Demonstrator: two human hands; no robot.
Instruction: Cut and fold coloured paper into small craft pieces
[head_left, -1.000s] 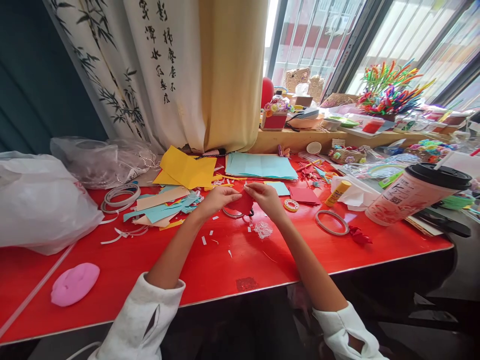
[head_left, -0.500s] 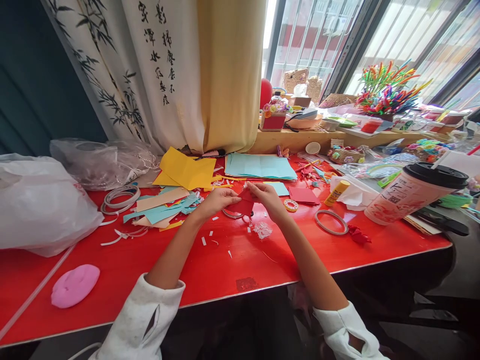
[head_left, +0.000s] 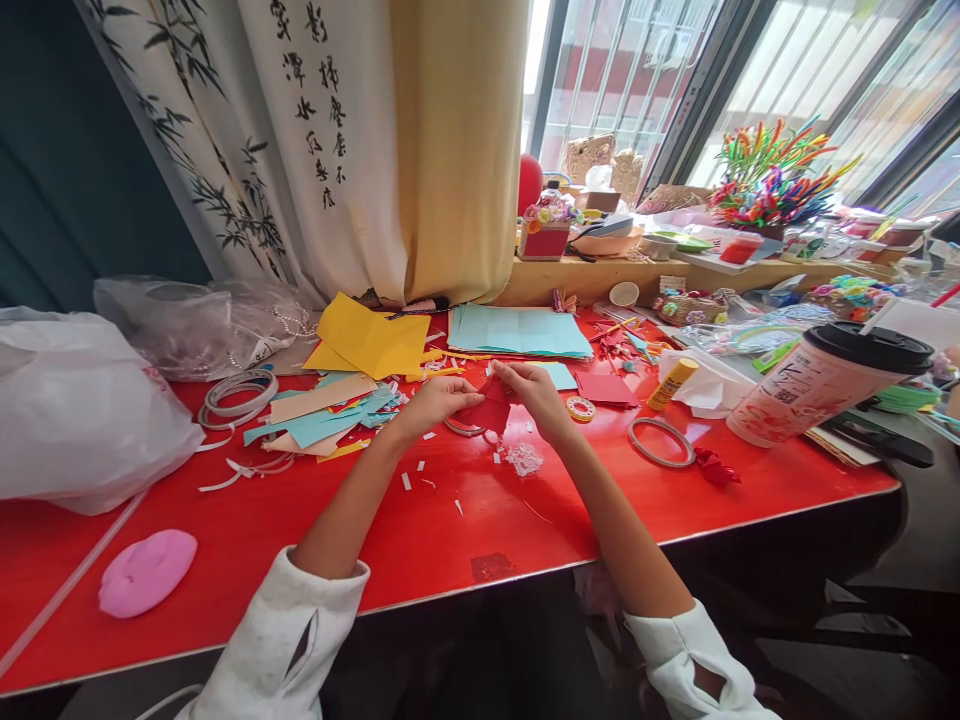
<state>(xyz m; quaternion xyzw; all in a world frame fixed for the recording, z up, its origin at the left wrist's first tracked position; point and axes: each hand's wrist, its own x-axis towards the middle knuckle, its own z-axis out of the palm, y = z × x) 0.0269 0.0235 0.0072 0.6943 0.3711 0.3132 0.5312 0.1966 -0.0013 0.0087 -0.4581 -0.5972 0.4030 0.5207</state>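
A small piece of folded red paper (head_left: 493, 412) is held up between my two hands, above the red table (head_left: 525, 540). My left hand (head_left: 439, 405) pinches its left side with thumb and fingers. At its top right, my right hand (head_left: 532, 392) pinches the upper edge. Partly hidden under the paper lies a roll of tape (head_left: 465, 428). A tuft of white shreds (head_left: 524, 459) rests just below my hands, with small white scraps around it. Right of my right hand are a small patterned tape roll (head_left: 580, 409) and a stack of red paper squares (head_left: 606, 389).
Cut paper strips (head_left: 322, 415), yellow sheets (head_left: 375, 340) and light blue sheets (head_left: 517, 332) lie behind and left. A glue stick (head_left: 673, 384), a tape ring (head_left: 661, 442), a folded red piece (head_left: 718, 467) and a lidded cup (head_left: 821, 385) stand or lie right. Pink clay (head_left: 148, 573) sits front left.
The view has shifted very slightly. Both hands keep their pinch on the red paper, whose lower part has tilted a little to the right.
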